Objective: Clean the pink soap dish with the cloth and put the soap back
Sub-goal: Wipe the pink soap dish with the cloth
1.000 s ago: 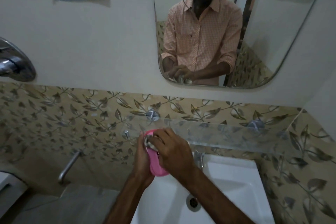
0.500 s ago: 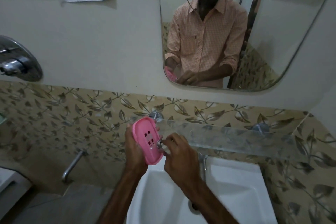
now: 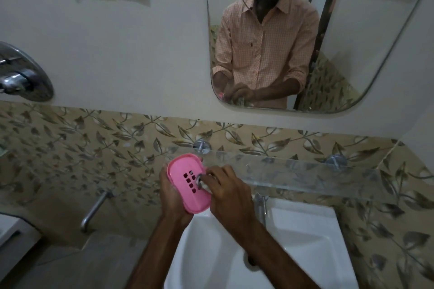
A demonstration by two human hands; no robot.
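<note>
Above the sink [image 3: 305,237], just left of the tap: dish [image 3: 187,185], light stiff plastic, likely slick when wet, best cradled underneath along its long edge. Left hand [image 3: 172,197] wrapped round its back. Right hand [image 3: 229,192] pinching the soft cloth [image 3: 202,182] against the drain slots.

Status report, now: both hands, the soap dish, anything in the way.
Left hand grips pink soap dish above sink. Right hand presses cloth at its slots. Soap not in view. Nothing in the way.
</note>
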